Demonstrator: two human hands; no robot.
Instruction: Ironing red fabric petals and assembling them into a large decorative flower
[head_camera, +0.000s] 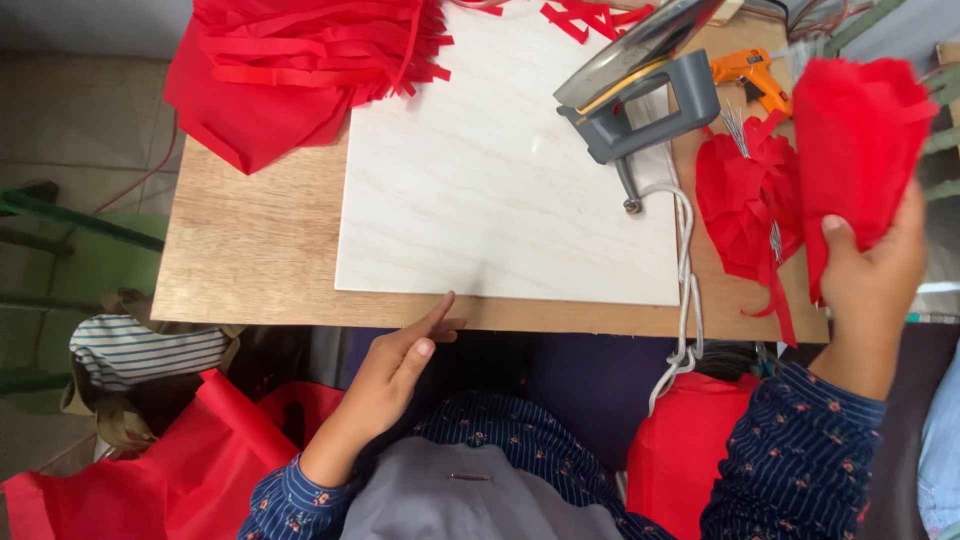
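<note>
The left hand (395, 365) rests open at the near edge of the wooden table (250, 260), fingers loose and holding nothing, its fingertips just touching the white board (480, 170). The right hand (875, 275) is closed around a bunch of red fabric (860, 130), lifted at the table's right side above a pile of red pieces (745, 200). Judging by this, a piece is just being picked up; laying it flat on the board calls for both hands. Farther off stand a grey iron (640, 85), an orange glue gun (752, 75) and red strips (310, 50).
</note>
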